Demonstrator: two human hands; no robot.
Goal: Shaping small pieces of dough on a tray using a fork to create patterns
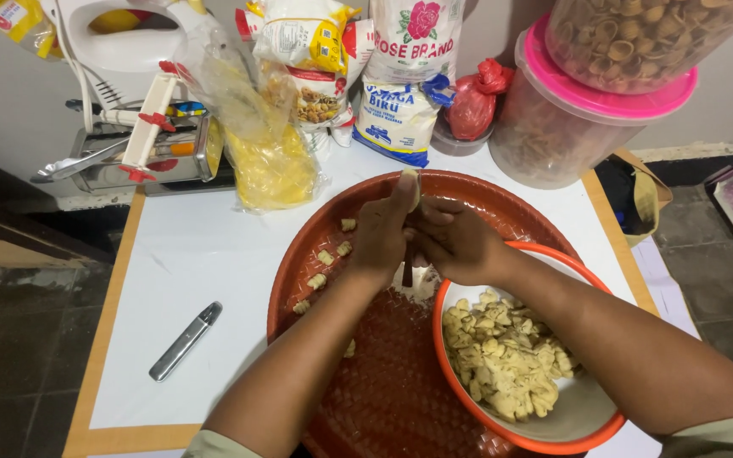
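Nearest the camera, an orange-rimmed white bowl (585,407) sits on the right part of a round red tray (383,399), heaped with small cut dough pieces (502,360); too many to count. Just beyond the bowl's far rim, the left hand (383,233) and right hand (456,242) meet over the tray's middle. Between them stands a thin dark stick (406,270), long axis roughly upright, its lower end toward the floured patch. Left fingers are curled, thumb raised with a pale dough piece (413,188) pressed at its tip; right fingers are bunched against the left, pinching near the stick. What exactly they grip I cannot tell. Left of the hands lie about six shaped pieces (326,258), apart from one another. Farther left on the white bench (205,254) rests one grey pen-like device (185,340). Beyond stand flour bags (409,76) and two pink-lidded tubs (553,127).
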